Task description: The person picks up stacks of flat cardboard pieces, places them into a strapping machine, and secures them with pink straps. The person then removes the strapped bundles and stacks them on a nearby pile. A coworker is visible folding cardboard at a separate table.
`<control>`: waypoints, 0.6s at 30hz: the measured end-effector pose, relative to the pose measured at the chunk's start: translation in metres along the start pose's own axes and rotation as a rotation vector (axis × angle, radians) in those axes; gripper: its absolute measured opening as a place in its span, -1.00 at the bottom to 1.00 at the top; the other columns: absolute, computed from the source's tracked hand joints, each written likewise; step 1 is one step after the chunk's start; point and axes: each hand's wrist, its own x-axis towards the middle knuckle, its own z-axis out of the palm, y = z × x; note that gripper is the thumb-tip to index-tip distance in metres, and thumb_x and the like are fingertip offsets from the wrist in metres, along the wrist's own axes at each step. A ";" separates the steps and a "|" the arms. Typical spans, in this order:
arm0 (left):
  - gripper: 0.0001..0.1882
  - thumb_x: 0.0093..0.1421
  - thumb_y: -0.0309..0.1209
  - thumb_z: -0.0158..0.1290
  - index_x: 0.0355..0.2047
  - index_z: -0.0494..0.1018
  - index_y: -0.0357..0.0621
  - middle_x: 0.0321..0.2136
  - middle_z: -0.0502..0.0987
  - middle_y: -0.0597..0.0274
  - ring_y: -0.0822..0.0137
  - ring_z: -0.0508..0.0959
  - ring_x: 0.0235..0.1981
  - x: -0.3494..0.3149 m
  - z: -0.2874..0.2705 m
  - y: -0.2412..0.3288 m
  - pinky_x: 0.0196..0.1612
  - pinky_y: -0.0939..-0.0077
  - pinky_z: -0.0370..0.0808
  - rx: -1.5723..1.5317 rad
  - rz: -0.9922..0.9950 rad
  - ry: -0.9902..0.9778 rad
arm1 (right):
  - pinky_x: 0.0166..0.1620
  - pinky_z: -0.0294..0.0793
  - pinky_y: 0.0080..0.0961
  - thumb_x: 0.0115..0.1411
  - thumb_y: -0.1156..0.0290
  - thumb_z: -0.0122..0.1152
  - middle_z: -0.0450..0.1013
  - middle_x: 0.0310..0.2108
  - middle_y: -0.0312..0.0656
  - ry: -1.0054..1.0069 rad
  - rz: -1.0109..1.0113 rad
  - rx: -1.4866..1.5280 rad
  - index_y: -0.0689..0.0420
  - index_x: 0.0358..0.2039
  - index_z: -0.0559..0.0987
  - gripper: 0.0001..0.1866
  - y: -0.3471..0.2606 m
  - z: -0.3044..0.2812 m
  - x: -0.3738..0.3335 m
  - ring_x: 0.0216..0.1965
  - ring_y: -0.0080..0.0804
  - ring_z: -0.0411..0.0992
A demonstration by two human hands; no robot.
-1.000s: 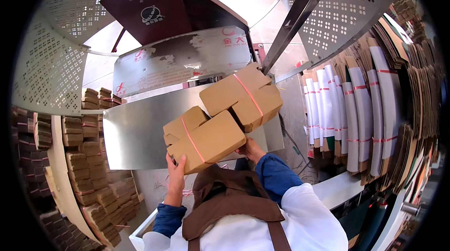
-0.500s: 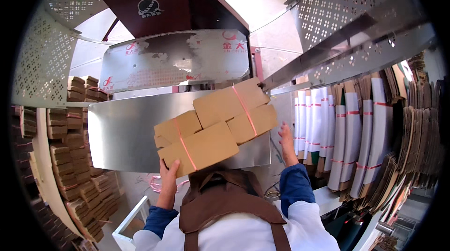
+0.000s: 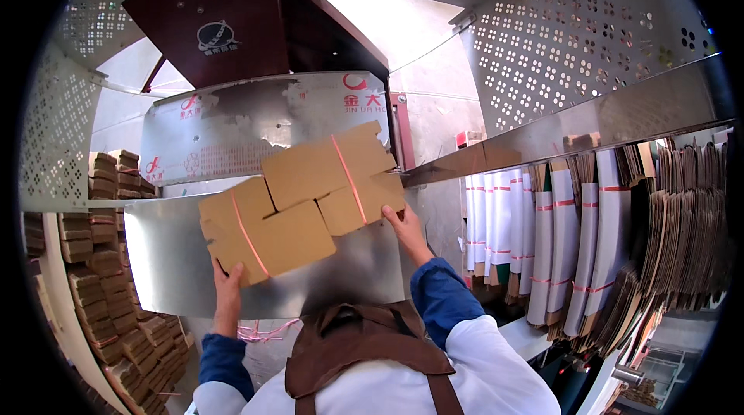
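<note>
Guard (image 3: 58,120): far left on my feed, one perforated panel, curving away behind everything.
Packs (image 3: 101,283): brown, piled high beside the panel, far too many to count from here; a leaning pile could slump if knocked.
Tabletop (image 3: 167,260): one, bare shiny metal at this end, and slick by the look of it, so anything set down crooked could slide.
Housing (image 3: 209,24): one, dark maroon, standing at the back beyond the metal.
Left hand (image 3: 227,283): and here's the grip! Thumb up top, clasping the near left corner of the card stack (image 3: 298,221); fingers mostly hidden beneath. Only a corner, mind, so a twist could work it loose.
Strands (image 3: 263,332): pink, tangled below the near edge, no counting those.
Card stack: right there between the hands, over the metal, tilted with its right end farther away; touching or lifted, I can't tell. Two red bands (image 3: 249,235) across it; one bundle or two butted together, I can't say. If it's two, uneven lifting could part them at the middle.
Right hand (image 3: 403,229): grasping the right end, thumb at the edge; a shallow hold there could let that end dip.
Bar (image 3: 535,142): one, metal, slanting close by; a wide swing could clip it.
White rolls (image 3: 542,244): roughly ten, red-banded, overlapping too much for an exact count.
</note>
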 end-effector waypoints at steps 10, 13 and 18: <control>-0.20 0.09 -0.30 0.15 0.28 0.03 -0.18 0.12 0.30 0.14 0.27 0.29 0.14 0.089 0.026 0.017 0.19 0.41 0.23 0.000 0.030 -0.075 | 0.01 0.37 -0.50 0.15 0.14 0.29 0.46 -0.12 -0.15 0.311 -0.050 0.155 0.28 0.00 0.39 -0.44 0.007 0.010 0.028 -0.10 -0.40 0.43; -0.20 0.09 -0.30 0.16 0.28 0.05 -0.17 0.12 0.30 0.16 0.28 0.30 0.14 0.100 0.025 0.016 0.19 0.42 0.23 0.037 0.018 -0.114 | 0.02 0.38 -0.43 0.13 0.26 0.31 0.46 -0.15 -0.10 0.361 -0.078 -0.202 0.27 -0.03 0.40 -0.51 -0.002 -0.003 0.006 -0.09 -0.28 0.44; -0.20 0.09 -0.30 0.16 0.28 0.05 -0.17 0.12 0.30 0.18 0.30 0.29 0.14 0.099 0.020 0.016 0.19 0.44 0.23 0.030 0.016 -0.137 | 0.04 0.38 -0.23 0.13 0.34 0.23 0.38 -0.02 0.05 0.152 -0.814 -0.714 0.22 -0.03 0.40 -0.58 -0.079 -0.005 -0.007 -0.01 0.00 0.37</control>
